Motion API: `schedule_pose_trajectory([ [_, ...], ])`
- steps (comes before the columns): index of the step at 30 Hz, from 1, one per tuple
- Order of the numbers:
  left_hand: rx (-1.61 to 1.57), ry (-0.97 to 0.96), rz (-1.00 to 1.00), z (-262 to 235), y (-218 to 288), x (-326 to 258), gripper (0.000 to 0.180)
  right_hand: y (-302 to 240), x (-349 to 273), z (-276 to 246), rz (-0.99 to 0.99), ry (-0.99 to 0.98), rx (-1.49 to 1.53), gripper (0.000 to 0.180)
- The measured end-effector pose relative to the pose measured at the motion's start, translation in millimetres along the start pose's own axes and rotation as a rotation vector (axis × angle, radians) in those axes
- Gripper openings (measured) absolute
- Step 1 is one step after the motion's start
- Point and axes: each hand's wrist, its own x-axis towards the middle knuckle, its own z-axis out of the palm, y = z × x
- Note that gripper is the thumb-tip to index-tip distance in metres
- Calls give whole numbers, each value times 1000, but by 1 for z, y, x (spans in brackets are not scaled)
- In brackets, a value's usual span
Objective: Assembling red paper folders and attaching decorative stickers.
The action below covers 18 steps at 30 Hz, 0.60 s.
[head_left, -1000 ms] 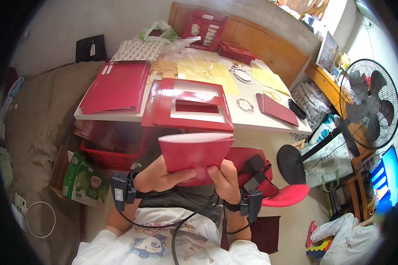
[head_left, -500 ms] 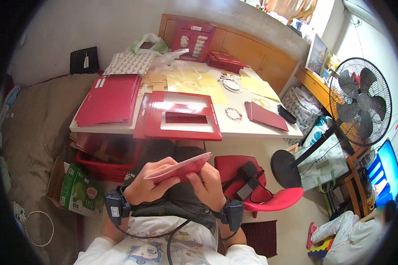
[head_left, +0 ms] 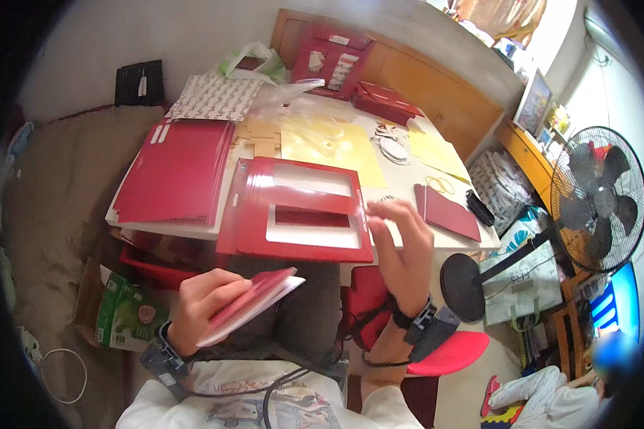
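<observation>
My left hand (head_left: 209,306) grips a folded red card (head_left: 254,302) by its upper side, over my lap. The card is tilted, and its white inner face shows along the lower edge. My right hand (head_left: 406,247) is raised over the table's front edge with thumb and fingers apart, holding nothing that shows. Its fingertips hang close to a small beaded-looking ring (head_left: 385,198), mostly hidden behind them. Just left of that hand lies a red flat box with cut-out windows (head_left: 304,250). To its right are dark-red folded cards (head_left: 447,214).
A stack of dark-red sheets (head_left: 175,175) covers the left of the white table. Yellow sheets (head_left: 358,154), a plastic bag (head_left: 300,104) and red boxes (head_left: 386,104) lie behind. A black fan (head_left: 605,204) and red stool (head_left: 454,354) stand right. Another person (head_left: 551,397) sits lower right.
My right hand has let go of the card and moved forward and right to the table. My left hand has shifted left and lower with the card, which now shows its white inside.
</observation>
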Motion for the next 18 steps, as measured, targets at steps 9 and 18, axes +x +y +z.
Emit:
schedule_pose_trajectory([
  [9, 47, 204, -194, -6, -34, 14, 23, 118, 128, 129, -45, -686, -201, 17],
  [18, 110, 81, -155, -26, -45, 20, 30, 173, 137, 220, -234, -739, -365, 13],
])
